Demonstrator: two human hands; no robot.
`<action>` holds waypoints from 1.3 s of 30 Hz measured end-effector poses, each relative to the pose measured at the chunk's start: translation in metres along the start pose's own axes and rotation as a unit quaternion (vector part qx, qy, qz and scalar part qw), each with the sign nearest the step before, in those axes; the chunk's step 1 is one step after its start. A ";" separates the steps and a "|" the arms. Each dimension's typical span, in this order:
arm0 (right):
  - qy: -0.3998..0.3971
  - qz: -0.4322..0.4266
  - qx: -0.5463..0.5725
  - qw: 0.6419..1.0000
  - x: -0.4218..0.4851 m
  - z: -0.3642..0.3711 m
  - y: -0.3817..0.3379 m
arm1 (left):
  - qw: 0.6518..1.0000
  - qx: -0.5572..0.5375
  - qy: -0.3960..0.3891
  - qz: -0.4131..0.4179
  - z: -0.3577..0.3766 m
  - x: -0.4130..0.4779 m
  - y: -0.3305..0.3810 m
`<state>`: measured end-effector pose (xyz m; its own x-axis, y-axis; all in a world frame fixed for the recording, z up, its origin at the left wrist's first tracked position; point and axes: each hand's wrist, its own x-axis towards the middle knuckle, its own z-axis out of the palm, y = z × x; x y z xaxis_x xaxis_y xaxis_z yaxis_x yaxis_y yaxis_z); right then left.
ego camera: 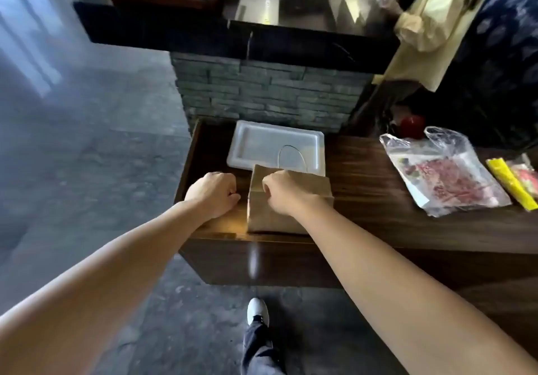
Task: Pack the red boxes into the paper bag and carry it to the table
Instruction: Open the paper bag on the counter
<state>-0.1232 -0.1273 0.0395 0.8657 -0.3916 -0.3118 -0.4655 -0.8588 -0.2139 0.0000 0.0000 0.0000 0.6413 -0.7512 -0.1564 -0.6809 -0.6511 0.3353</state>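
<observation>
A brown paper bag stands upright near the front left corner of a dark wooden table. My right hand rests on the bag's top left edge with its fingers curled around it. A thin handle loop rises behind the bag. My left hand is a closed fist just left of the bag, apart from it, holding nothing that I can see. No red boxes show; the bag's inside is hidden.
A white foam tray lies behind the bag. A clear plastic bag with printed packets and a yellow packet lie at the right. A stone-clad counter rises behind the table; a person in a yellow top stands at the far right.
</observation>
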 end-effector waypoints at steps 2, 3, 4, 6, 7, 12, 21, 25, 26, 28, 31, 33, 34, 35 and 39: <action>0.010 0.014 0.020 1.000 0.013 0.000 0.027 | 0.998 -0.017 0.009 0.055 0.009 0.026 0.015; 0.007 0.020 0.028 0.999 0.018 0.005 0.042 | 0.997 -0.028 -0.011 0.077 0.015 0.036 0.021; 0.003 0.018 0.028 0.999 0.021 0.010 0.056 | 0.995 -0.032 -0.038 0.092 0.022 0.043 0.029; 0.004 0.017 0.038 0.999 0.026 0.017 0.079 | 0.992 -0.041 -0.056 0.105 0.035 0.059 0.035; 0.015 0.013 0.044 0.999 0.028 0.020 0.089 | 0.992 -0.047 -0.057 0.103 0.041 0.064 0.033; 0.041 0.017 0.138 0.989 0.032 0.039 0.128 | 0.987 -0.138 -0.055 0.064 0.052 0.069 0.014; 0.110 0.177 0.311 0.927 0.015 0.076 0.156 | 0.968 -0.246 -0.016 -0.046 0.065 0.057 0.018; 0.108 0.230 0.384 0.888 0.019 0.077 0.156 | 0.964 -0.257 -0.004 -0.069 0.069 0.056 0.021; 0.105 0.255 0.415 0.867 0.021 0.076 0.156 | 0.961 -0.262 0.002 -0.085 0.069 0.055 0.022; 0.111 0.296 0.452 0.834 0.023 0.074 0.155 | 0.948 -0.295 0.017 -0.121 0.072 0.055 0.024; 0.156 0.313 0.466 0.812 0.025 0.072 0.151 | 0.919 -0.358 0.035 -0.160 0.075 0.056 0.028; 0.191 0.312 0.470 0.803 0.022 0.070 0.150 | 0.907 -0.383 0.033 -0.172 0.075 0.055 0.029; 0.206 0.310 0.469 0.801 0.020 0.070 0.149 | 0.902 -0.395 0.038 -0.172 0.074 0.054 0.030; 0.218 0.309 0.465 0.801 0.018 0.068 0.149 | 0.901 -0.397 0.050 -0.168 0.072 0.053 0.031; 0.249 0.289 0.471 0.795 0.011 0.056 0.148 | 0.910 -0.373 0.116 -0.138 0.059 0.048 0.038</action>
<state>-0.1927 -0.2401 -0.0473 0.3136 -0.9145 -0.2558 -0.5407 0.0495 -0.8398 -0.0156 -0.0674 -0.0500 0.8679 -0.4709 -0.1582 -0.1094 -0.4918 0.8638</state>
